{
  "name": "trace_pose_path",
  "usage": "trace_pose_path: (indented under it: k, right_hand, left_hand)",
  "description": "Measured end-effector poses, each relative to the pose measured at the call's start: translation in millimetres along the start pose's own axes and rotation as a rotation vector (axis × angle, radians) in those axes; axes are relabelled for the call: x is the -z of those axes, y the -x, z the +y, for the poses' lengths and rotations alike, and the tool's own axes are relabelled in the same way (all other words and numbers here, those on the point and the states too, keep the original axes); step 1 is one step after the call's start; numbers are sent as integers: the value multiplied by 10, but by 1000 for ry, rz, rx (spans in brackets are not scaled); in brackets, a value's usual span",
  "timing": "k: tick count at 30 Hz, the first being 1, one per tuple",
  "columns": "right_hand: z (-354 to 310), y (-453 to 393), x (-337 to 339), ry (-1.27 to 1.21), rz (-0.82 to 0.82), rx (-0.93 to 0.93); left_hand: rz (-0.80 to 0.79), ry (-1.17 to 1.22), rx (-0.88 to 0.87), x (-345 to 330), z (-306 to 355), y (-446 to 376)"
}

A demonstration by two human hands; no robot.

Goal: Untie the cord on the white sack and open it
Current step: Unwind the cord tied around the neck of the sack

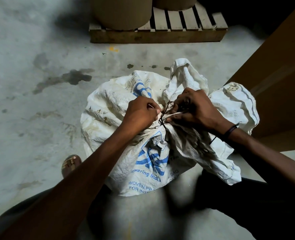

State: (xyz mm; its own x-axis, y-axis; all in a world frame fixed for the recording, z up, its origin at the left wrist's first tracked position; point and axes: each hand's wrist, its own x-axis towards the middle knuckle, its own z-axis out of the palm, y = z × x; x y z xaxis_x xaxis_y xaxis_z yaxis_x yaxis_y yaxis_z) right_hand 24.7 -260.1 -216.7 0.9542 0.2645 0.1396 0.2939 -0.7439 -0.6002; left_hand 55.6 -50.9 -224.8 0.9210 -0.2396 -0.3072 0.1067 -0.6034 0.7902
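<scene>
Both hands are working at the tied neck of the sack [119,118], which is standing on the floor [30,84] just below them, its neck still gathered shut. Curled into a fist, the left hand [139,113] is pinching a fold of the white cloth, just left of the knot. To its right, almost touching it, the right hand [195,110] is bending its fingers [181,103] over the dark cord [162,120] and picking at it; the cord is lying between the two hands, wound round the bunched neck. Loose sack cloth is fanning out beyond and right of the right hand. Farther ahead of both hands, a pallet [159,35] is bearing brown rolls [124,13], and a cardboard sheet [273,84] is leaning off to the right
</scene>
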Motion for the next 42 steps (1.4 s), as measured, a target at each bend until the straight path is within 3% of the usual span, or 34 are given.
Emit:
trace_pose_path:
  k: [10, 17, 25, 33, 37, 42]
  right_hand:
    - [-27, -8, -71, 0, -29, 41]
    - [-120, -16, 58, -8, 33, -48]
    - [-205, -65, -28, 86, -11, -7]
    - [-153, -104, -3, 65, -4, 26]
    - [-155, -96, -41, 99, -22, 61]
    - [-157, -91, -49, 102, -26, 75]
  left_hand:
    - [65, -125, 220, 12, 92, 143]
    - [71, 214, 351, -69, 23, 213]
    - [88, -75, 298, 15, 95, 289]
    - [-173, 570, 581, 109, -77, 205]
    - [-289, 670, 671, 132, -129, 203]
    - [-258, 741, 709, 47, -138, 244]
